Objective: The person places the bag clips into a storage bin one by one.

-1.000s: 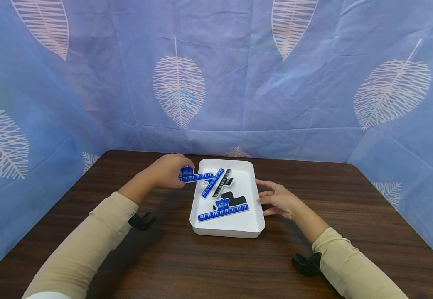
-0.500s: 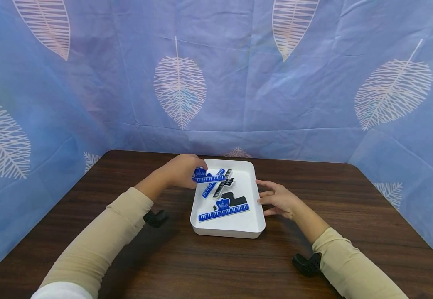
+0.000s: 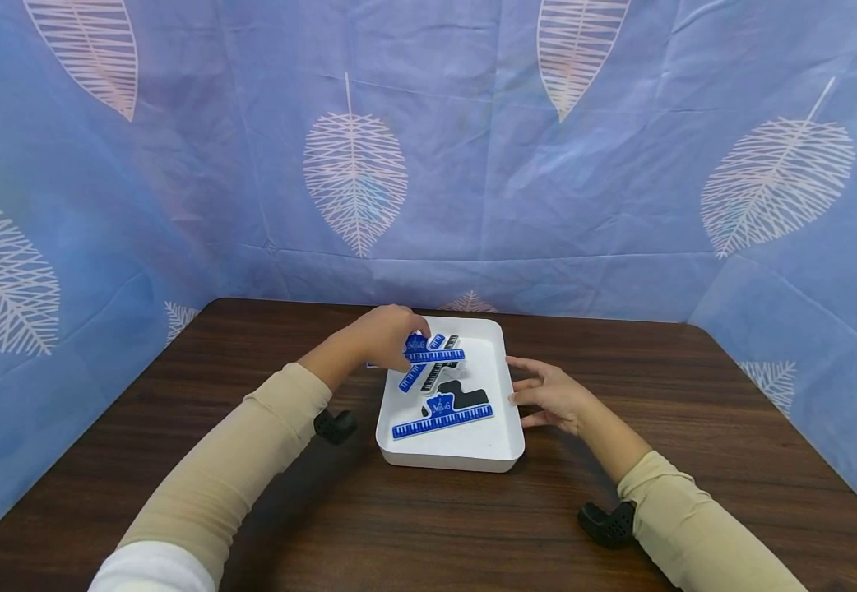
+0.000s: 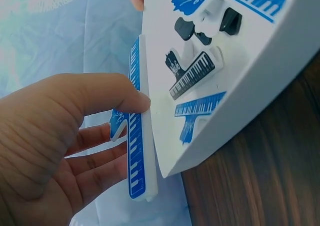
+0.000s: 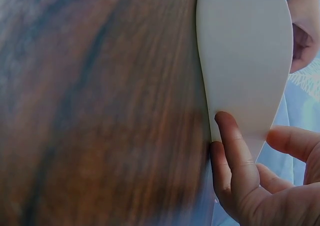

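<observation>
My left hand (image 3: pixel 382 337) holds a blue music clip with a piano-key strip (image 3: pixel 443 356) over the far left part of a white tray (image 3: pixel 491 362). In the left wrist view the thumb presses the edge of the held clip (image 4: pixel 136 161) while fingers lie behind it. Inside the tray are a slanted blue clip (image 3: pixel 411 378), a black piano-key clip (image 3: pixel 431 381) and another blue clip (image 3: pixel 443 421) nearer the front. The held clip partly covers the first two. My right hand (image 3: pixel 554 396) touches the tray's right outer wall with spread, fairly straight fingers.
Black pieces (image 3: pixel 470 398) of unclear kind lie behind the front blue clip. The tray stands on a dark wooden table (image 3: pixel 428 526). A blue cloth with white leaf prints (image 3: pixel 428 197) hangs behind and at both sides.
My left hand has carried the blue clip rightward, from the tray's left rim to over the slanted blue and black clips. The right hand and tray have stayed put.
</observation>
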Motion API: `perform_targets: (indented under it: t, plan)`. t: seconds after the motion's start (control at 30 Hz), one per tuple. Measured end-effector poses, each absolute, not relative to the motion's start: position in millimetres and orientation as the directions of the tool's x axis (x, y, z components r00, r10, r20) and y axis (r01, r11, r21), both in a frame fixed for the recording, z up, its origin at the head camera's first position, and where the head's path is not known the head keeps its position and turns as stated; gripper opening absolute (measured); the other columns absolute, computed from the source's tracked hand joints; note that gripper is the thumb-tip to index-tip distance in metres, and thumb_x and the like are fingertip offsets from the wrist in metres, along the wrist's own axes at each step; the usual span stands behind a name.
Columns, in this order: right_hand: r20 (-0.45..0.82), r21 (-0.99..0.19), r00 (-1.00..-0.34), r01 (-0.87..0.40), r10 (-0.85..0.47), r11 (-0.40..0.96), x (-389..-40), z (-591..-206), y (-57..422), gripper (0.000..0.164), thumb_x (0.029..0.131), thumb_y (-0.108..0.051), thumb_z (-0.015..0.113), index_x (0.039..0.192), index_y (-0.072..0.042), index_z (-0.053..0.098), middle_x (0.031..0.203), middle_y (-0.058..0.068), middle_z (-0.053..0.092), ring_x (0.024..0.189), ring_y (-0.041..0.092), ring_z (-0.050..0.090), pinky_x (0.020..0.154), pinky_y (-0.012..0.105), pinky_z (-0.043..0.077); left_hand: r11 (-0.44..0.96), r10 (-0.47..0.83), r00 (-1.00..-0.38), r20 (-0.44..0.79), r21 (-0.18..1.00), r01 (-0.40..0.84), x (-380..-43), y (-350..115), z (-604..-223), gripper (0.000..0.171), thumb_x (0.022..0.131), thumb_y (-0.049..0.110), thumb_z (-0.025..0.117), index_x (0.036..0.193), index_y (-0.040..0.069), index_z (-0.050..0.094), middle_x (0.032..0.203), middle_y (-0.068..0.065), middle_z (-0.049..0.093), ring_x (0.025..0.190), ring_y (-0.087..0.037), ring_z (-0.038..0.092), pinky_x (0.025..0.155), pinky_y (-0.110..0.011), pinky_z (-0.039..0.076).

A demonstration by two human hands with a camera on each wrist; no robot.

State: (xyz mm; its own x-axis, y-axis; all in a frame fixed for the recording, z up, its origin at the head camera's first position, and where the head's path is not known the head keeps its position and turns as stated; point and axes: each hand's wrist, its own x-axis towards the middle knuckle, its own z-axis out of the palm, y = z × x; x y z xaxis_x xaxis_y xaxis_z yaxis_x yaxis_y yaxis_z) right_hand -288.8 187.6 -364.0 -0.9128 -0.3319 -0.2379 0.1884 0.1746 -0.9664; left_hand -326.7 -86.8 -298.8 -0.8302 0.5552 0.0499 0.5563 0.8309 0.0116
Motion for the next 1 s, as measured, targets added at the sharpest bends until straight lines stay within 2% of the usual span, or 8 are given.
perform_targets:
  t: [0.7,0.83,1.0]
  plan:
    - [-0.243,-0.967,-0.909,0.198,-0.337,0.163,-290,-366,187,0.071,0.08,0.004,0.056,0.14,-0.014,0.023,0.124,0.029,0.042,0.095,0.033,0.057,0.068,0.048,0.049,0.817,0.577,-0.815,-0.058,0.031,0.576,-343,-52,-313,0.058,0.065,0.026,0.076,0.119,0.02,0.057,0.112,0.003,0.058,0.099,-0.013,0.052,0.088,-0.032,0.042]
    - [-0.243,-0.967,-0.909,0.198,-0.338,0.163,-290,-366,188,0.072,0.08,0.004,0.057,0.14,-0.014,0.023,0.124,0.029,0.042,0.096,0.033,0.057,0.068,0.047,0.049,0.819,0.573,-0.816,-0.076,0.029,0.572,-346,-47,-315,0.061,0.063,0.026,0.077,0.12,0.02,0.056,0.111,0.003,0.058,0.099,-0.013,0.052,0.087,-0.034,0.042]
    - [-0.244,-0.967,-0.91,0.199,-0.337,0.161,-290,-364,188,0.072,0.08,0.004,0.057,0.14,-0.014,0.023,0.124,0.029,0.042,0.095,0.032,0.057,0.068,0.047,0.049,0.821,0.571,-0.815,-0.095,0.066,0.567,-348,-44,-318,0.063,0.062,0.023,0.078,0.12,0.018,0.055,0.109,0.002,0.058,0.096,-0.012,0.052,0.087,-0.031,0.043]
